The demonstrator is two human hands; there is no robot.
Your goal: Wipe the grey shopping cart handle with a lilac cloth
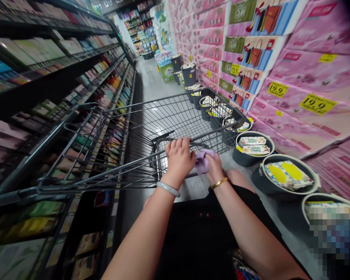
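My left hand (179, 157), with a pale bangle at its wrist, is closed over the near side rail of a dark wire shopping cart (128, 163). Just right of it, my right hand (214, 167) wears a gold bangle and pinches a crumpled light-purple cloth (202, 161). The cloth lies against or just below the rail; whether it touches the metal I cannot tell. The cart stands crosswise in front of me, its handle end to the left.
Packed shelves (61, 58) line the left side. On the right, pink packages (309, 81) with yellow price tags are stacked high. A row of dark buckets (258, 181) holding packs runs along their foot. The grey floor (150, 77) stretches ahead between them.
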